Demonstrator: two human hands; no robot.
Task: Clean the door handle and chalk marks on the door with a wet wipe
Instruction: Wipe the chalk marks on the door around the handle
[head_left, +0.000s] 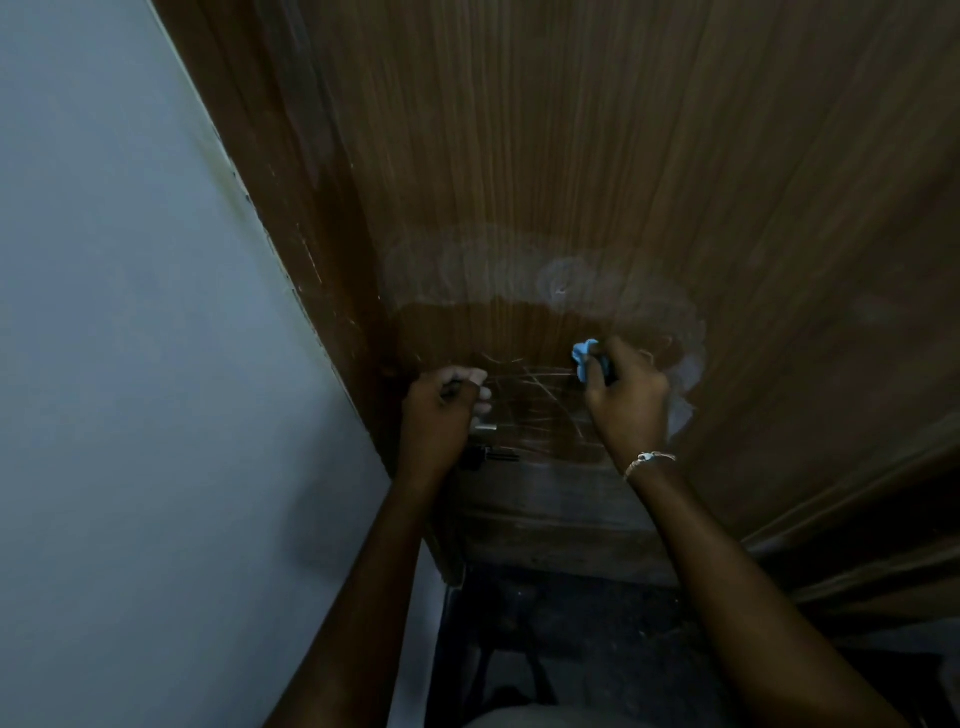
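- The door handle (484, 427) is gripped by the left hand (441, 410).
- Right of the handle, the wet wipe (586, 358) is held bunched against the door (623, 156) by the right hand (626, 395).
- Chalk-wiping is judged under way; the chalk marks (535, 387) between handle and wipe call for further strokes.

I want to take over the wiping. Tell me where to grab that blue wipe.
Pinch the bunched end of the blue wipe poking out above the right hand, coming from the upper left along the door. The rest is buried in that fist, so only that tuft seems free.
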